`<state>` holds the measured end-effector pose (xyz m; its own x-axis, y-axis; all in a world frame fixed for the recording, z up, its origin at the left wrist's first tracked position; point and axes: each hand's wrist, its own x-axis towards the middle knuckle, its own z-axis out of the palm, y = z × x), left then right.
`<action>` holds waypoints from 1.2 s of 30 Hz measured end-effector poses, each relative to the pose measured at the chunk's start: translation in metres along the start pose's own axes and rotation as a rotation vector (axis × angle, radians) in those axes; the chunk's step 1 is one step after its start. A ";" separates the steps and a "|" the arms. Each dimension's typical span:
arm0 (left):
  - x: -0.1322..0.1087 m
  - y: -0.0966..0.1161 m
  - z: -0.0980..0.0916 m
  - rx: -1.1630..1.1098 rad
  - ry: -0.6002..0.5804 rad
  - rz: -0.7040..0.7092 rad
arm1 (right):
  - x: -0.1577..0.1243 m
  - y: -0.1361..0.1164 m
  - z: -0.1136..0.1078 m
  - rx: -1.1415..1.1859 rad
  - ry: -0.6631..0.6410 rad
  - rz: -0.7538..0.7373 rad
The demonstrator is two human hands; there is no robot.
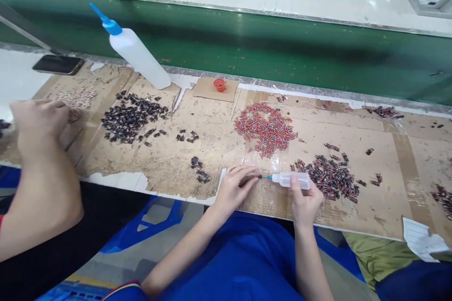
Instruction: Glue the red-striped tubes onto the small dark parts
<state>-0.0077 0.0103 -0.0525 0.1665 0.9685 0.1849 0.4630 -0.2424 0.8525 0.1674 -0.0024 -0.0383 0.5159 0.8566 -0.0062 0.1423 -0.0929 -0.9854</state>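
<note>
My left hand (237, 184) pinches a small black part (260, 177) between thumb and fingertips, just above the cardboard. In my right hand (306, 200) is a small clear squeeze bottle (290, 179), tipped on its side. Its thin blue needle tip (269, 177) points left and reaches close to the black part; whether they touch I cannot tell. Beyond my hands lies a pile of small red parts (264, 127). A pile of black-and-red parts (332, 176) spreads to the right of the bottle.
A co-worker's hand (42, 120) rests at the far left near pale small pieces (79, 99). Black parts (129, 117) lie heaped beside a large white bottle (139, 56) with a blue nozzle. Behind are a red cap (219, 85), a phone (58, 64) and a green conveyor belt (226, 42).
</note>
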 end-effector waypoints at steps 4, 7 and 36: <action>0.001 0.001 -0.001 -0.011 -0.003 -0.015 | -0.001 -0.001 0.000 -0.068 -0.032 -0.037; 0.002 0.001 -0.001 -0.015 -0.008 -0.032 | -0.002 -0.002 0.000 -0.102 -0.061 -0.046; 0.001 -0.002 0.001 -0.009 0.027 -0.029 | -0.002 0.000 0.000 -0.096 -0.081 -0.039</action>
<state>-0.0078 0.0117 -0.0543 0.1296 0.9764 0.1729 0.4597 -0.2137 0.8620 0.1659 -0.0040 -0.0385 0.4392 0.8983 0.0145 0.2432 -0.1034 -0.9644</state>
